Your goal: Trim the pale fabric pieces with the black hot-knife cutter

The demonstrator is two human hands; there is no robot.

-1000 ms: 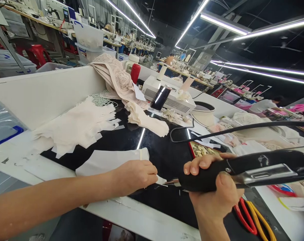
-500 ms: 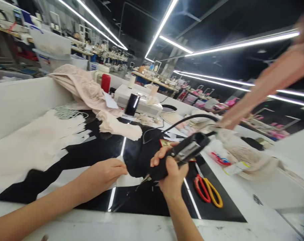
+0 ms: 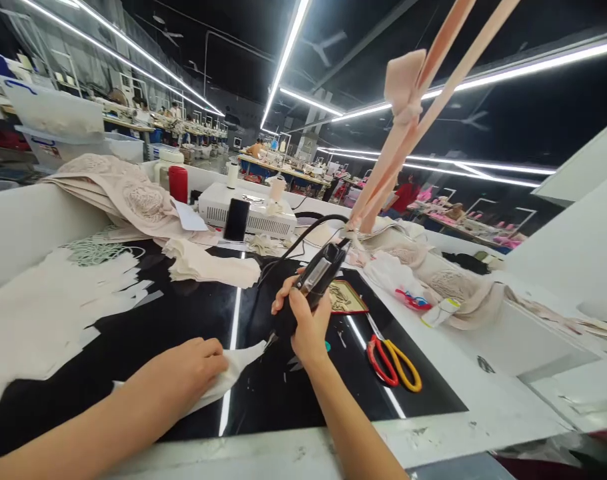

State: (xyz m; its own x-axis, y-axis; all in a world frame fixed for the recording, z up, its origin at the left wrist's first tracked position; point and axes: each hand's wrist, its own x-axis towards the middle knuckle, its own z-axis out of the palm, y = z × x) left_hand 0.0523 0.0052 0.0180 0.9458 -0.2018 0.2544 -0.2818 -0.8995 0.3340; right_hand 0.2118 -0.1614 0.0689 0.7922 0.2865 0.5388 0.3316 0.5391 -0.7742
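Observation:
My right hand (image 3: 306, 320) is wrapped round a black corded handheld cutter (image 3: 313, 277), held slanting with its thin metal tip down to the left. The tip meets the right end of a cream fabric piece (image 3: 238, 363) on the black glossy board (image 3: 263, 413). My left hand (image 3: 196, 367) grips that piece, its fingers closed on the cloth and part of it hidden beneath. Pink elastic straps (image 3: 388, 160) run up from the cutter's rear end. Right of my right hand lie scissors (image 3: 391, 363) with one red and one yellow handle.
Cream fabric pieces (image 3: 43, 313) spread at left; a stack (image 3: 211, 263) lies behind my hands. Farther back are a phone (image 3: 236, 220), a white box (image 3: 273, 217) and a red cylinder (image 3: 178, 185). A shallow tray (image 3: 347, 298) sits behind the scissors, lace garments (image 3: 448, 287) at right.
The view has shifted to the right. The cutter is now held more upright, its tip at the fabric's end, and the fabric piece shows more between my hands. Both hands keep their hold.

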